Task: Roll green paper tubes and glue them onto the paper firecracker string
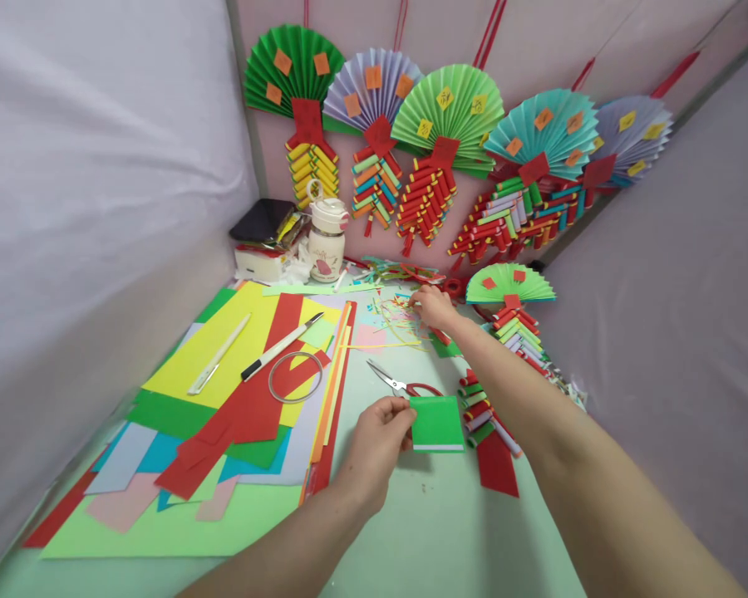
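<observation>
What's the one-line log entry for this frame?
left hand: pinching folded green paper square | right hand: among thin yellow paper strips, grip unclear | red-handled metal scissors: lying between hands

The left hand [377, 444] pinches the folded green paper [436, 423], its fingertips covering the sheet's left edge. That paper hides part of the red handles of the scissors [394, 382]. The right hand [435, 306] shows only its back; its fingertips sink among the thin paper strips [396, 320], so whether they grip anything cannot be told. Both forearms run off the bottom edge. Marks on the small squares of the hanging fans [447, 112] are too small to read, perhaps handwriting, and their red cords [489, 33] are cut by the top edge
</observation>
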Demonstrator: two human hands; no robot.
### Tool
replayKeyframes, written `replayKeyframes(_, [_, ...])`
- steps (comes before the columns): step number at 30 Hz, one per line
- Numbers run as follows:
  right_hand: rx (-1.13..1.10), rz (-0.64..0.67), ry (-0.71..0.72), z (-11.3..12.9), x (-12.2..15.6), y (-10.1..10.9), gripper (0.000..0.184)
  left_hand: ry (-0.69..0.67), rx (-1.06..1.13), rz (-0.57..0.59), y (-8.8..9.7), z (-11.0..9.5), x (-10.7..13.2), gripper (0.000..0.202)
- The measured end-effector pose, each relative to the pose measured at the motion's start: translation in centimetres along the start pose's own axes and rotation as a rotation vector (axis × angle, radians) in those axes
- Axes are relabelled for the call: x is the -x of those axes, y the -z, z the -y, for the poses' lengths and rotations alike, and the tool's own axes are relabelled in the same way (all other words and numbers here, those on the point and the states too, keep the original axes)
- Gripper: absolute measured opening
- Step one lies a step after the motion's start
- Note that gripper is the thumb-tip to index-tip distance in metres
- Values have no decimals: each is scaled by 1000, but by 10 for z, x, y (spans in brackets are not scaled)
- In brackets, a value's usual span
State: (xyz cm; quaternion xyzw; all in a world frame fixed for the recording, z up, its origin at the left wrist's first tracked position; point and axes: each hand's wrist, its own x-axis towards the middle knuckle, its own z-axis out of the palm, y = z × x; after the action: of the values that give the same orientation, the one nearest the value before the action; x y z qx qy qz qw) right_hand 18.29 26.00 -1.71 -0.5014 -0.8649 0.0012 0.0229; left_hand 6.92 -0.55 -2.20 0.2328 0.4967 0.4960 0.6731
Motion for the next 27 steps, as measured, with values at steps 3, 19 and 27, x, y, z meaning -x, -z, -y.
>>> replayKeyframes(3, [11, 41, -3, 0, -5, -4, 20, 4, 0, -7, 0, 0, 0, 16])
replayKeyframes(19, [138, -8, 13, 2, 12, 22, 21, -2, -7, -1, -1, -1, -1, 16])
replayKeyframes(27, [110, -100, -109, -6, 54, 58, 24, -35, 39, -8, -3, -2, 1, 16])
